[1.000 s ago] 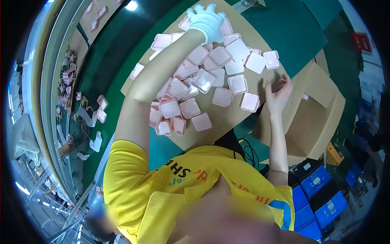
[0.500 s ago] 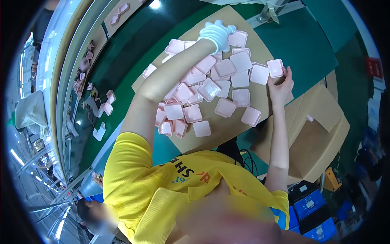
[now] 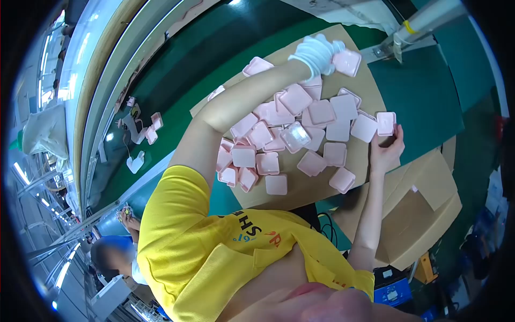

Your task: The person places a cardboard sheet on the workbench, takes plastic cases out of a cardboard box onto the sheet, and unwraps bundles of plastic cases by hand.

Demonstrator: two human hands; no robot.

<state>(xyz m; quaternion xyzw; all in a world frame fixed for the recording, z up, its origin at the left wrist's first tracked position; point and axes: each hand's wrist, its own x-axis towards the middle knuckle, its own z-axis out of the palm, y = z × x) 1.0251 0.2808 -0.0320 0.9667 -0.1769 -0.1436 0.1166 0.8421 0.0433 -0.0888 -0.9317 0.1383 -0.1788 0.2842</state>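
My left hand [image 3: 316,56], in a white glove, reaches across to the far side of a cardboard sheet [image 3: 257,201]. Its fingers are at the edge of a pale pink square plastic case [image 3: 347,63], holding it above the sheet. On the right, my bare right hand [image 3: 387,151] grips another pink square case [image 3: 385,123] by its near edge, fingers along its side. Between the hands lies a loose pile of similar pink squares [image 3: 322,112], some flat side up, others showing raised rims. My left forearm hides part of the pile.
An open cardboard box [image 3: 418,214] stands at the lower right beside my right forearm. A green surface [image 3: 418,91] lies beyond the sheet. More pink pieces [image 3: 153,129] sit along the left. Another person [image 3: 115,255] is at the lower left.
The view has shifted, so the sheet appears lower and farther right. My left hand has moved slightly farther out with its case. My right hand keeps its place beside the pile.
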